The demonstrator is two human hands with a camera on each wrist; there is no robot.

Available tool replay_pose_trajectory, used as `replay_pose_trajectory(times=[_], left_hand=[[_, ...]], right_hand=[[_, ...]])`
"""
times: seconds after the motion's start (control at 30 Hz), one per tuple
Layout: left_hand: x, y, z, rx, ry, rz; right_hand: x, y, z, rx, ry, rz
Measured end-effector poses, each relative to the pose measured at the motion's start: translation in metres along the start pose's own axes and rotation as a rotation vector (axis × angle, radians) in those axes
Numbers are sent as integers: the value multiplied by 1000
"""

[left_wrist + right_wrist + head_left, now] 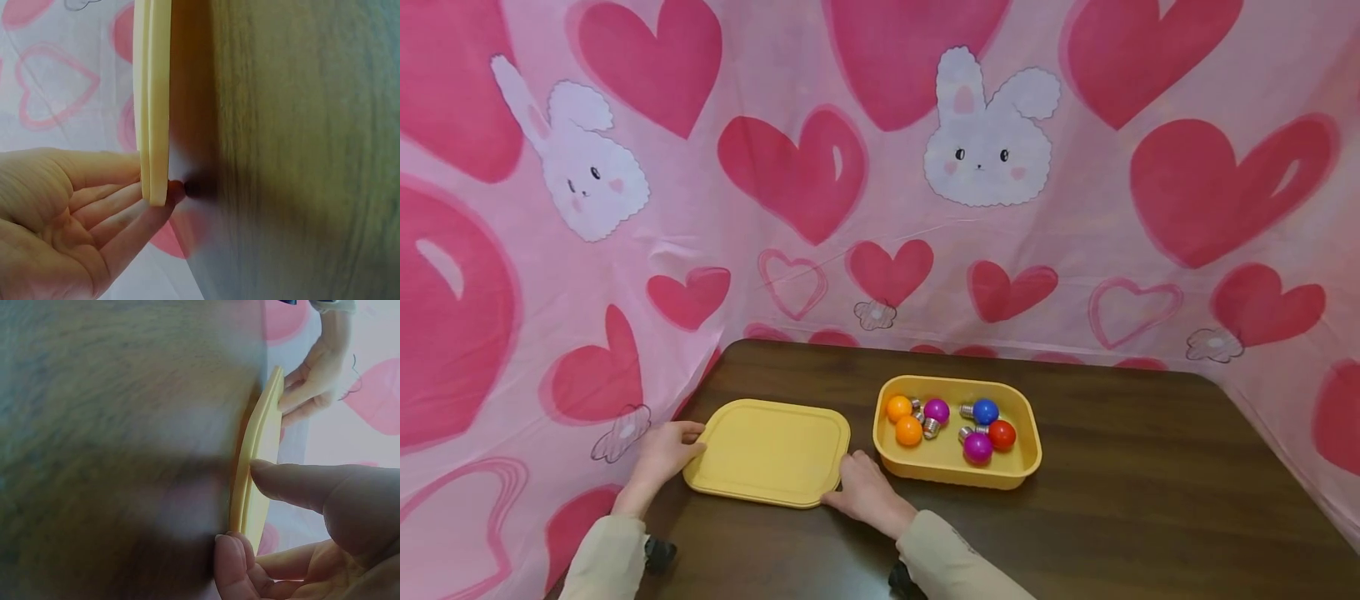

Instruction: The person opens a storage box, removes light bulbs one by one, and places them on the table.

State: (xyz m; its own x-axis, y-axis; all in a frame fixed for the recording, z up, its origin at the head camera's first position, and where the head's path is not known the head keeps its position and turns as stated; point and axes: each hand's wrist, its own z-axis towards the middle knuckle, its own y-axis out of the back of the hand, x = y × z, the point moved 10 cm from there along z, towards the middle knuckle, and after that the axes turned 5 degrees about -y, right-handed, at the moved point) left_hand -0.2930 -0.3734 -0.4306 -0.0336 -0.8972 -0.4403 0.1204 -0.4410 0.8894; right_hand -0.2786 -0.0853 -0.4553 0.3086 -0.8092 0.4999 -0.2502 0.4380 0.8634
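A flat yellow lid [769, 452] with rounded corners lies level just over the left part of the brown table. My left hand [664, 457] pinches its left edge. In the left wrist view the thumb is on one face of the lid [154, 106] and a fingertip [177, 190] is on the other. My right hand [870, 493] grips the near right corner, with its thumb [290, 483] on the rim and its other fingers [232, 559] curled at the underside. A thin shadowed gap shows between lid and table in both wrist views.
Right of the lid stands a yellow open box [957, 475]. Inside lie several toy light bulbs: orange [908, 431], purple [978, 448], blue [986, 411] and red [1002, 434]. A pink heart-and-rabbit cloth [880, 200] hangs behind and left of the wooden table [1150, 483].
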Motion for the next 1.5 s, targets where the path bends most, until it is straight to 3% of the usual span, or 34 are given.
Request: replay_pose_trajectory(times=[0.2,0.57,1.17,1.5], left_hand=[[-11,2,2,-51,-25,67],[-16,-5,3,-41,-11,127],[-19,-6,-2,-100,-30,149],[-16,-7,-1,-82,-33,135]], right_hand=[[-1,-1,2,18,-24,-1],[1,-3,1,-19,-15,-19],[4,-1,-2,-45,0,-41],[6,0,-5,-44,17,-15]])
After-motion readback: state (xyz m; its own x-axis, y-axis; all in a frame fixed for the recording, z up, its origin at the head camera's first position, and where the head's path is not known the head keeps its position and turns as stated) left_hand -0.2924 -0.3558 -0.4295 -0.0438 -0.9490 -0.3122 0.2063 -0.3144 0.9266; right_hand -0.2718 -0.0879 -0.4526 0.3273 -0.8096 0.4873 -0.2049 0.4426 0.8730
